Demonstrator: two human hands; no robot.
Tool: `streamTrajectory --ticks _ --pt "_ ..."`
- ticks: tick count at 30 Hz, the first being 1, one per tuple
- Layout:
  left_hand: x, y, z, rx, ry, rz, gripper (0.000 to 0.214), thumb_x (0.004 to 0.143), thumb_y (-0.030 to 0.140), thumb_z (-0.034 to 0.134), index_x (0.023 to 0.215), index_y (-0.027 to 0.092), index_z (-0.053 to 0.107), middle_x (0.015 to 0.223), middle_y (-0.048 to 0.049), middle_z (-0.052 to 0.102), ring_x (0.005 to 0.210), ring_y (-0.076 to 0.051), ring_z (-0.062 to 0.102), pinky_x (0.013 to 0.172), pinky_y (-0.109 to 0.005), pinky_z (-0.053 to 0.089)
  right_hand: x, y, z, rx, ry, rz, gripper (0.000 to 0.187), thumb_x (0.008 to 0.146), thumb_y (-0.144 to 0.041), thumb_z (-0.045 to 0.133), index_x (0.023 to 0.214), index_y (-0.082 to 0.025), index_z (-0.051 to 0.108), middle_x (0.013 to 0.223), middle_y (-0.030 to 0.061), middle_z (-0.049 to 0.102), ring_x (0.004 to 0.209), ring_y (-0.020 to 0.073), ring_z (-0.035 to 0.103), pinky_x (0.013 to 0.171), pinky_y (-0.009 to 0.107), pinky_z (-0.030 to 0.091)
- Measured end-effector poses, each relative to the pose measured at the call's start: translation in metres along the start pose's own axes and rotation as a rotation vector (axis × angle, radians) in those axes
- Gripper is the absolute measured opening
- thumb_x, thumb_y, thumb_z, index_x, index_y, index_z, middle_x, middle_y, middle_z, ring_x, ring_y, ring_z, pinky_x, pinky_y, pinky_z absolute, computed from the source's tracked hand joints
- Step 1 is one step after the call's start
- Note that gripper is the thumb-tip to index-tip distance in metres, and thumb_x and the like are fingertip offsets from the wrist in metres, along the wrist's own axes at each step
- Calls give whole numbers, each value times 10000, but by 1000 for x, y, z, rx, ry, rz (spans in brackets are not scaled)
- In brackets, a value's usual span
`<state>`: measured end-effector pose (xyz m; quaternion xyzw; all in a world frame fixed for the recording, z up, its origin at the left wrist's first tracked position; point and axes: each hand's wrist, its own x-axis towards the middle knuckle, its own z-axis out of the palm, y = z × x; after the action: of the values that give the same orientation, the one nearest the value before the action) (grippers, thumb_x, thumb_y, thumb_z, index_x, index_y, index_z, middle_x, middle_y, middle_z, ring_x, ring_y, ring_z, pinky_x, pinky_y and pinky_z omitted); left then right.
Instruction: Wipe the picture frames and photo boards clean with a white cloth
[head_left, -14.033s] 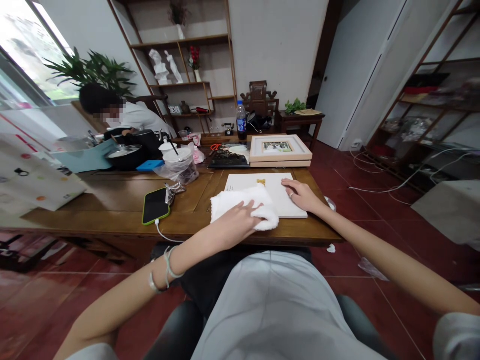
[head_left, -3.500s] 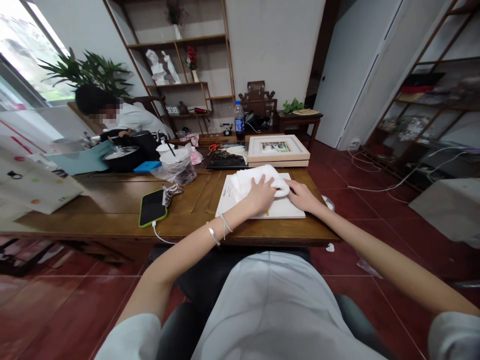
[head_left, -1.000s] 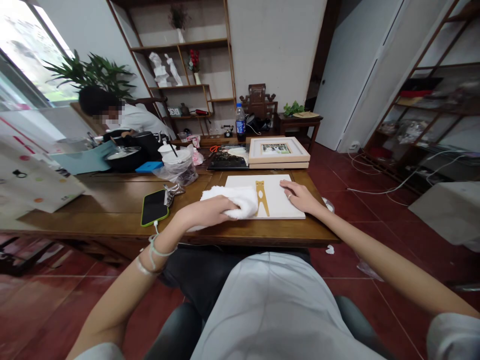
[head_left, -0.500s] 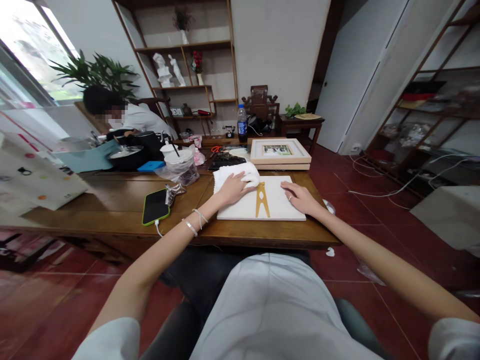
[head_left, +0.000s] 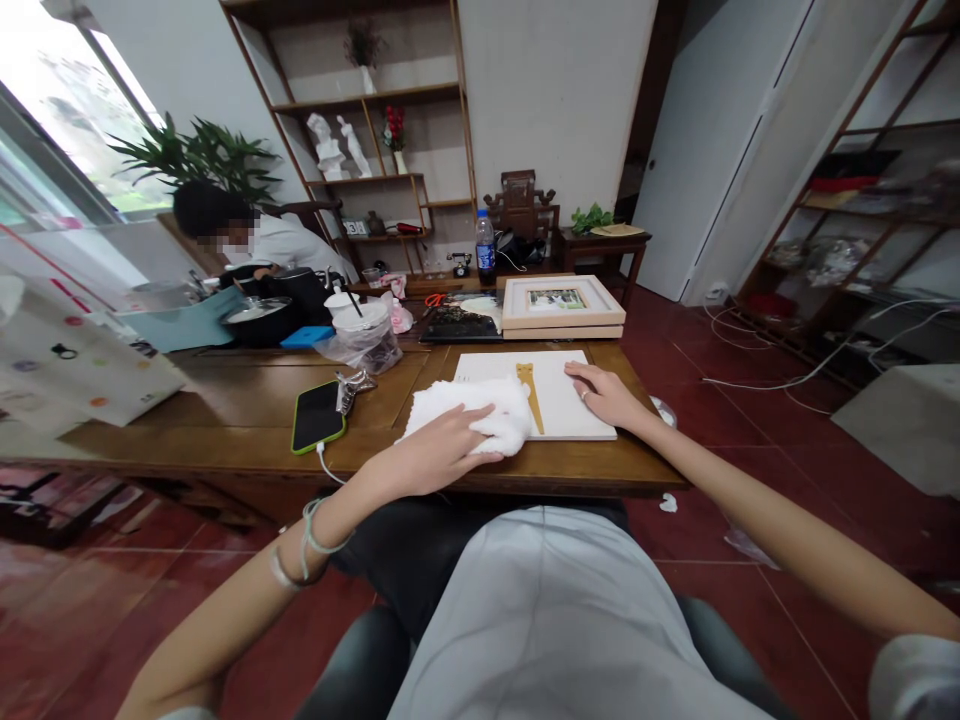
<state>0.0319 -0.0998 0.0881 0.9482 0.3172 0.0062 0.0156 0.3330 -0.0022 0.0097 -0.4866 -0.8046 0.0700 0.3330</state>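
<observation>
A white towel [head_left: 439, 402] is bunched under my left hand [head_left: 442, 448], whose fingers curl over it and press it down at the near left part of a white board [head_left: 571, 418]. Part of a mustard-yellow shape [head_left: 527, 380] shows on the board, and the towel covers its left leg. My right hand [head_left: 604, 395] rests on the board's right edge, fingers stretched out and holding nothing. Left of the towel lies a phone [head_left: 316, 416] with a green case and a white cable plugged in.
Two stacked picture frames [head_left: 562, 308] sit behind the board. A bagged cup [head_left: 362, 325], a blue box [head_left: 307, 336] and a black pot [head_left: 259, 316] stand at the back left. A bottle [head_left: 485, 248] is farther back. Across the table, another person [head_left: 292, 245] bends forward.
My left hand has drawn the towel toward me and slightly left, from the board's far left corner to its near edge. My right hand has stayed in place.
</observation>
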Motion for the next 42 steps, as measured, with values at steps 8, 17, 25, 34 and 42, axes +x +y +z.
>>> streamTrajectory --ticks 8,17,25,34,42 --pt "34 -18 16 15 71 -39 440 967 414 271 1062 165 621 1310 -94 522 1352 -241 277 1088 -413 239 1 0 1 -15 -2 -19 377 826 -156 439 1156 -124 617 1255 125 586 1197 255 522 1044 422 376" --pt "116 -67 30 67 159 -170 465 952 462 264 1266 200 484 1451 -92 343 1370 -259 217 1069 -461 245 1 -2 -1 -27 -12 -21 374 831 -151 440 1161 -116 613 1265 138 576 1200 254 519 1046 424 372" --pt "128 -52 30 19 122 -86 480 970 430 208 1296 191 466 1419 -88 399 1375 -264 198 1067 -468 233 1 -3 0 -23 -8 -26 385 831 -141 428 1170 -106 607 1267 144 573 1202 255 516 1041 420 375" --pt "57 37 14 4 28 40 364 958 370 326 1227 271 550 1480 -76 292 1379 -300 189 1033 -553 258 0 -4 -1 -21 -6 -23 380 820 -135 430 1150 -120 617 1262 135 579 1189 251 528 1040 420 376" --pt "49 47 8 -5 12 58 322 947 284 359 1195 255 563 1474 -63 311 1380 -261 203 1059 -511 260 0 -3 -1 3 -2 -14 383 807 -136 446 1147 -137 622 1259 125 584 1190 255 527 1041 434 371"
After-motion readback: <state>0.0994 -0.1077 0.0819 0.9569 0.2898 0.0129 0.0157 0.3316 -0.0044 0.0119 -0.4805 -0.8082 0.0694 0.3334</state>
